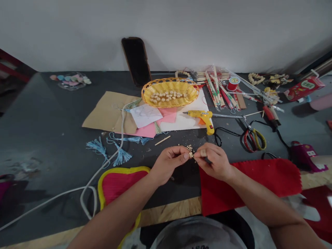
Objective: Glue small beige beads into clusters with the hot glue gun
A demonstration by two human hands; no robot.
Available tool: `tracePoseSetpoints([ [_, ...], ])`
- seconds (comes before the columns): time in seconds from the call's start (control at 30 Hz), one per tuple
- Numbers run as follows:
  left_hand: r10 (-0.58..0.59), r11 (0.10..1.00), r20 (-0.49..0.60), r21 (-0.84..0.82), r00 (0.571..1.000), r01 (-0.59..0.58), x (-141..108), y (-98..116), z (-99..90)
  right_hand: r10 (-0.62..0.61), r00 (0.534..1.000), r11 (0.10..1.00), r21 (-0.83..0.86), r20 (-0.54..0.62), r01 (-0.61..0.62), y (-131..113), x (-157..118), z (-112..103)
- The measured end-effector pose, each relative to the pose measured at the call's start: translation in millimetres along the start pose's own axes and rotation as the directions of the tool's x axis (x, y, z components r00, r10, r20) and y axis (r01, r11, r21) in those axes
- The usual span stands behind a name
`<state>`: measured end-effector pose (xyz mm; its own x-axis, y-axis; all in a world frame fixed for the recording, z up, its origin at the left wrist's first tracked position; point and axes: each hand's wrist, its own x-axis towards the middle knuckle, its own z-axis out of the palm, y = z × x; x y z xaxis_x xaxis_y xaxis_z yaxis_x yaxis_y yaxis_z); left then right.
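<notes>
Over the dark table, my left hand (pixel 171 160) pinches a small cream-coloured bead cluster (pixel 191 155) between thumb and forefinger. My right hand (pixel 215 160), with a band around one finger, has its fingertips closed at the other side of the same cluster. Tiny loose cream beads (pixel 189 148) lie just beyond the fingertips. A yellow basket (pixel 169 102) farther back holds several similar clusters. Between the basket and my right hand rests a yellow glue gun (pixel 206 119) on its side. A short wooden stick (pixel 162 140) lies beyond my left hand.
Red-and-yellow-handled scissors (pixel 250 136) and black cord lie to the right. Red felt (pixel 249 180) sits under my right forearm. A white cable (pixel 114 154) crosses blue tassels (pixel 121 155) on the left. A phone (pixel 136 62) leans against the wall, near packaged sticks (pixel 220 90).
</notes>
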<state>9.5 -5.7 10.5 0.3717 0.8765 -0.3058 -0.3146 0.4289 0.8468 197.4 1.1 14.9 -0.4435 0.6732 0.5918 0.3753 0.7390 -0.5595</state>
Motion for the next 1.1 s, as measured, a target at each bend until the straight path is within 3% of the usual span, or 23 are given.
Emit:
tracePoseSetpoints([
  [0.73, 0.028, 0.998, 0.033, 0.055, 0.999, -0.030, 0.2, -2.5, -2.5, -0.030, 1.000, 0.999, -0.026, 0.010, 0.030, -0.8, 0.9, 0.1],
  [1.1, -0.025, 1.000, 0.008, 0.000, 1.000, 0.025, 1.8, -0.4, -3.6, 0.076, 0.996, 0.995, 0.066, -0.040, -0.073, -0.2, 1.1, -9.3],
])
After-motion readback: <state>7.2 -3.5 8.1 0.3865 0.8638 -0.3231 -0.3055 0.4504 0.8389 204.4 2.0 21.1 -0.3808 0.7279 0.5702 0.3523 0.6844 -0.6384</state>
